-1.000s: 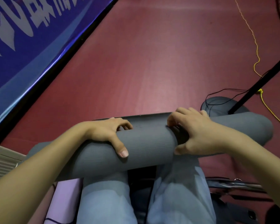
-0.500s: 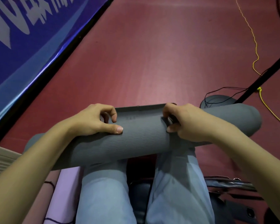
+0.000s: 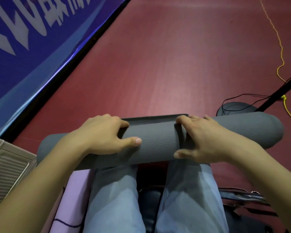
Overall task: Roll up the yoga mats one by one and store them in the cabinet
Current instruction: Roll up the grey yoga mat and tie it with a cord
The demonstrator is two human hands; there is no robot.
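Across the person's knees, the left hand point(image 3: 101, 135) and right hand point(image 3: 202, 140) curl their fingers over a rolled grey yoga mat point(image 3: 158, 142), gripping it; its ribbed surface spans sideways above the open red floor point(image 3: 158, 64).

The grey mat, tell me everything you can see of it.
The grey mat is almost fully rolled into a thick tube lying crosswise over the person's knees. Its surface looks like foam with fine wavy ribs. A short flap still lies flat beyond the roll. The left hand and right hand grip its middle.
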